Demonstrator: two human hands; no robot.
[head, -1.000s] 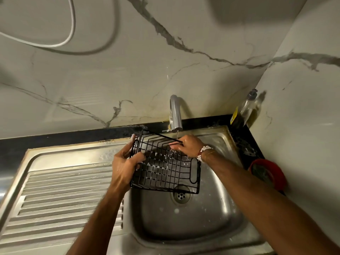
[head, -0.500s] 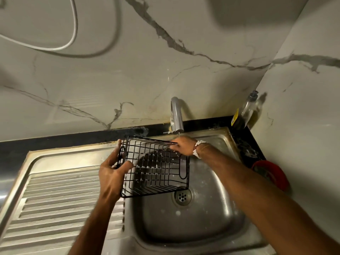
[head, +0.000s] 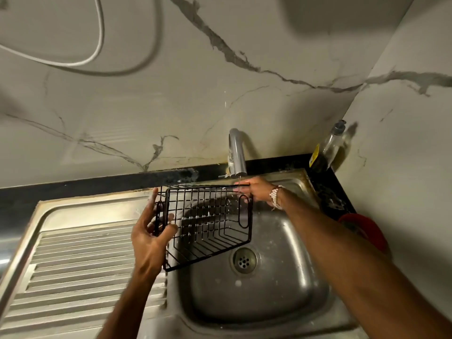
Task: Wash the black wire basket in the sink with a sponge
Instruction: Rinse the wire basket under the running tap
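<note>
Since half a second ago: the black wire basket (head: 208, 223) has tipped, its near right corner lifted, so the lower edge slants up to the right. It has hardly shifted sideways.

Left hand (head: 149, 241): forearm rising from below, palm turned right. Thumb lies across the wires and the fingers curl behind the left end, index stretched up along it.

Right hand (head: 259, 193): arm reaching in from the lower right, fingers closed over the far rim at the right corner, beaded bracelet (head: 275, 196) at the wrist.

Basket held off the steel over the left part of the sink (head: 305, 277). Long axis left to right, open mouth facing the person. A thin stream from the tap (head: 236, 152) meets the far right corner.
</note>
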